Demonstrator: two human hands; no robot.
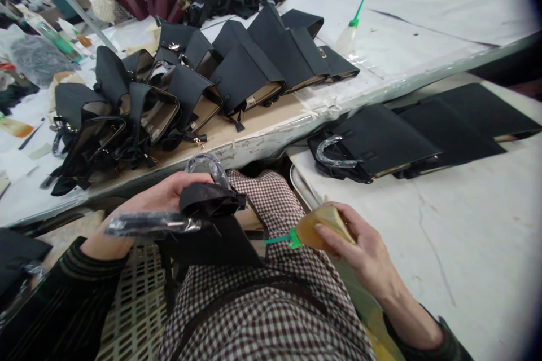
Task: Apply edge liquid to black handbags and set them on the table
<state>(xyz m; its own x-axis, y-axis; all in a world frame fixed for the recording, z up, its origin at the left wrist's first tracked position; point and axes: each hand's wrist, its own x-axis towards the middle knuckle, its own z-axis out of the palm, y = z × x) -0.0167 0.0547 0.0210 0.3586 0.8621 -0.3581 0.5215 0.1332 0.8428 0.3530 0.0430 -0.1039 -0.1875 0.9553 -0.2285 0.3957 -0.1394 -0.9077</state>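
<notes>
- Two things meet over the lap: a black bag piece point(212, 225), matte and folded, with its plastic-wrapped handle point(152, 224) jutting leftward, and a glue bottle point(317, 228).
- The left hand point(156, 200) curls over the piece's top, fingers closed on it, seemingly to steady it above the checked apron point(271, 304).
- The right hand point(359, 248) wraps the amber bottle; its green nozzle point(283, 238) aims at the piece, near but apart.
- Beyond, black bags point(237, 73) crowd the bench point(262, 130).
</notes>
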